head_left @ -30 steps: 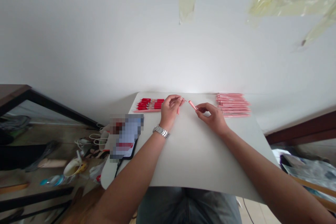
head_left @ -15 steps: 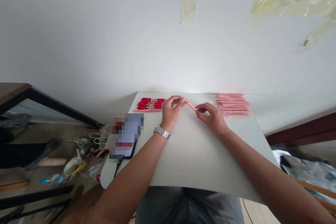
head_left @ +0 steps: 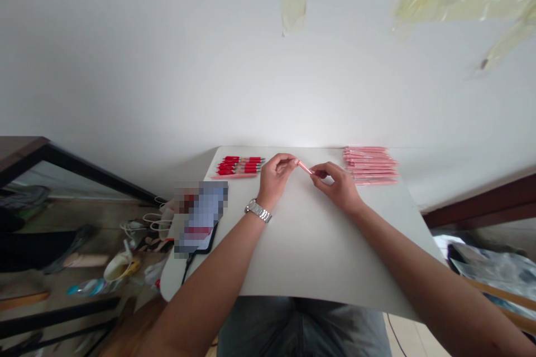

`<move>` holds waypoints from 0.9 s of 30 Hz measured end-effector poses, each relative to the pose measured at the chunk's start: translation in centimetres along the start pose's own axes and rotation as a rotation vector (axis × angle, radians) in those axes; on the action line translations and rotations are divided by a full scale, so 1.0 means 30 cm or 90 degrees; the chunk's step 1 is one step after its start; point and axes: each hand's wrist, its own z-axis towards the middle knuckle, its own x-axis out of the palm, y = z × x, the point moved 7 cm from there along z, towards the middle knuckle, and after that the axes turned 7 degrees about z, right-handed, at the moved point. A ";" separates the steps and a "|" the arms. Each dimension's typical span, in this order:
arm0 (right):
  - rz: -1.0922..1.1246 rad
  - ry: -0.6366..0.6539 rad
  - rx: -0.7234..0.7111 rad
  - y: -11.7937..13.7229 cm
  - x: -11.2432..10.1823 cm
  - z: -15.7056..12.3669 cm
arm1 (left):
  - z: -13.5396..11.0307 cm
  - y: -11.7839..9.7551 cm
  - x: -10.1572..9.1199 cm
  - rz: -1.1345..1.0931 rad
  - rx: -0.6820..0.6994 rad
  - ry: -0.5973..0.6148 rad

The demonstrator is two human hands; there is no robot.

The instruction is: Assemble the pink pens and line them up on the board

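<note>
A slim pink pen (head_left: pixel 304 167) slants between my two hands over the back half of the white table (head_left: pixel 318 256). The fingertips of my left hand (head_left: pixel 274 177) pinch its upper left end. At its lower right end, my right hand (head_left: pixel 337 185) grips it between thumb and forefinger. Left of my left hand lie several red pens (head_left: pixel 240 166) side by side, with a pink strip along their near edge. A stack of pink pens (head_left: pixel 372 167), with a shiny look like clear wrapping, lies beyond my right hand.
A phone (head_left: pixel 201 217) with a blurred screen and a cable (head_left: pixel 186 270) lies at the table's left edge. The white wall (head_left: pixel 209 67) rises behind. A plastic bottle (head_left: pixel 90 287) and a white cup (head_left: pixel 118 266) are low on the left. A wooden chair frame (head_left: pixel 502 298) stands at right.
Both hands keep their grip on the pink pen and have barely moved. The view has shifted very slightly.
</note>
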 end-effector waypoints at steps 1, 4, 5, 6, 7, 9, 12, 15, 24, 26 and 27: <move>0.002 0.001 0.000 -0.001 0.001 0.000 | -0.001 -0.004 -0.001 0.004 0.002 -0.001; 0.006 -0.002 -0.001 -0.005 0.000 -0.001 | -0.002 -0.012 0.000 0.014 0.006 0.000; 0.007 -0.003 0.000 -0.007 -0.001 -0.002 | -0.002 -0.012 0.001 0.017 0.007 0.003; 0.008 -0.003 0.001 -0.008 -0.001 -0.002 | -0.003 -0.011 0.002 0.019 0.009 0.007; 0.008 -0.004 0.002 -0.009 -0.001 -0.002 | -0.003 -0.009 0.003 0.019 0.011 0.011; 0.010 -0.006 0.004 -0.009 -0.002 -0.002 | -0.003 -0.003 0.006 0.017 0.013 0.020; 0.014 -0.014 0.003 -0.006 -0.004 -0.001 | -0.004 0.004 0.007 0.015 0.013 0.025; 0.021 -0.013 0.005 -0.007 -0.004 -0.001 | -0.003 0.004 0.006 0.012 0.017 0.023; 0.107 -0.048 0.111 -0.072 -0.012 -0.010 | 0.007 -0.001 -0.021 0.057 0.025 -0.024; 0.129 -0.051 0.129 -0.081 -0.014 -0.010 | 0.010 0.003 -0.026 0.068 0.027 -0.027; 0.140 -0.053 0.134 -0.083 -0.015 -0.009 | 0.011 0.006 -0.028 0.071 0.027 -0.029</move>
